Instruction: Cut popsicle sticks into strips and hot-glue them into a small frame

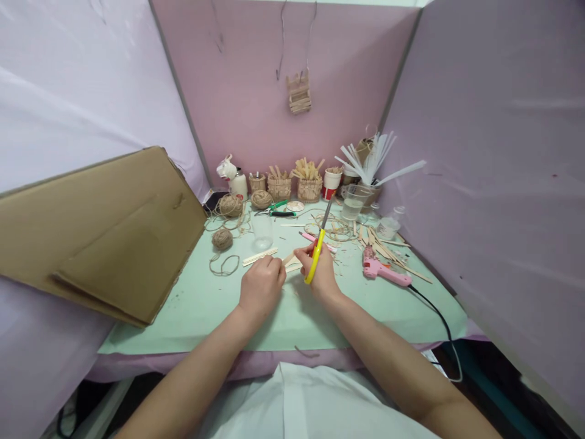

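My left hand (261, 288) is closed around the near end of a flat wooden craft stick (289, 260), low over the green tabletop. The fingertips of my right hand (323, 271) are at the stick's other end. Scissors with yellow handles (315, 261) hang in that same right hand, their blades pointing up and away from me. Under and beside my hands lie more thin sticks (259, 256), partly hidden by the fingers. Just beyond my left hand stands a clear plastic cup (262, 233).
To the right lie a pink glue gun (384, 271) with a black cord and scattered wood strips (388, 250). Twine balls (222, 239), green-handled pliers (281, 210) and stick-filled baskets (309, 188) occupy the back. Cardboard (114, 231) leans at left. A small stick basket (299, 97) hangs on the wall.
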